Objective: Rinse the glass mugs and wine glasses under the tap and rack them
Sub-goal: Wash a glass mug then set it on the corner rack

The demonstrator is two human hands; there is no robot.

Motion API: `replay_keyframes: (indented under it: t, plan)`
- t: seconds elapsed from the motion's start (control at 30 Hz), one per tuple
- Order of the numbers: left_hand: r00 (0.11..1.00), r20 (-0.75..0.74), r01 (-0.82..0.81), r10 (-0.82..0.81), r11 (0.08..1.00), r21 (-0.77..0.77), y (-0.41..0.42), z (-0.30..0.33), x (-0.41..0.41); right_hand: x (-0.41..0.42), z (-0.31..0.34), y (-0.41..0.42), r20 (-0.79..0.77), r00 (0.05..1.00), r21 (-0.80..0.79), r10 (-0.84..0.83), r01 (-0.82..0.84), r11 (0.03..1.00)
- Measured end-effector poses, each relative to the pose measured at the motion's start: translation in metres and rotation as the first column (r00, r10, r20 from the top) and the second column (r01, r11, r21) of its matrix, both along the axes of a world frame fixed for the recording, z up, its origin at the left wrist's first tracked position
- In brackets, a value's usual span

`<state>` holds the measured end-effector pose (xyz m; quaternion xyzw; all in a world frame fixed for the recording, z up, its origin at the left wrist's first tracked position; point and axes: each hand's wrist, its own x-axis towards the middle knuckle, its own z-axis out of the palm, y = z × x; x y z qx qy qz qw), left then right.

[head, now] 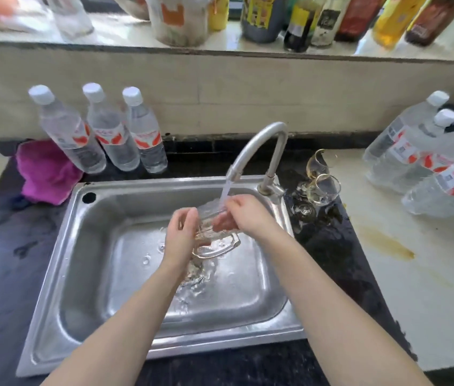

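**Glass mug under running tap, held in both hands over the sink**

Surface and room: A dark speckled stone worktop [6, 263] carries an inset stainless-steel sink [53, 274] with a rectangular basin and rounded corners. To the right, the worktop gives way to a pale surface [387, 274] bearing a brown stain [392, 246]. A beige tiled wall rises behind; above it, a ledge [248, 50] holds sauce bottles and jars.

Materials and shapes: The curved metal tap [264, 146] stands at the sink's back right corner and delivers a stream onto the glass mug [214, 243], a clear, thick-walled, faceted vessel tilted over the basin centre. The left hand [182, 235] cups the mug's left side, fingers curled round it. The right hand [245, 214] grips the upper right side, with fingers bent onto the glass; some appear to reach inside, though distortion prevents certainty. Two wine glasses [321, 182] stand just right of the tap on the wet worktop.

Edges and open room: Three capped water bottles [100, 129] line the worktop's back edge left of the sink, beside a magenta cloth [45, 174]. More bottles [426, 157] crowd the far right. The basin floor holds splashing water.
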<state>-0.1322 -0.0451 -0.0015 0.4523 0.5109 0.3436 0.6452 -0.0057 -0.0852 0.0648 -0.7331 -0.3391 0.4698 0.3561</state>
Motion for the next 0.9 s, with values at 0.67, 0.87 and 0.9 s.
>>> replay_keyframes:
  t: [0.67, 0.87, 0.9]
  plan:
    - [0.993, 0.104, 0.015, 0.059, 0.802, -0.597, 0.037, -0.004, 0.003, 0.002, -0.008, 0.009, 0.307, 0.91, 0.045, 0.278, -0.306, 0.951]
    - [0.98, 0.192, 0.06, 0.056, 0.835, -0.548, 0.042, 0.0, 0.007, -0.005, 0.001, 0.007, 0.352, 0.866, 0.046, 0.355, -0.395, 0.918]
    - [0.971, 0.237, 0.127, 0.022, 0.796, -0.592, 0.048, -0.001, 0.003, -0.002, -0.002, 0.004, 0.395, 0.804, -0.005, 0.445, -0.482, 0.876]
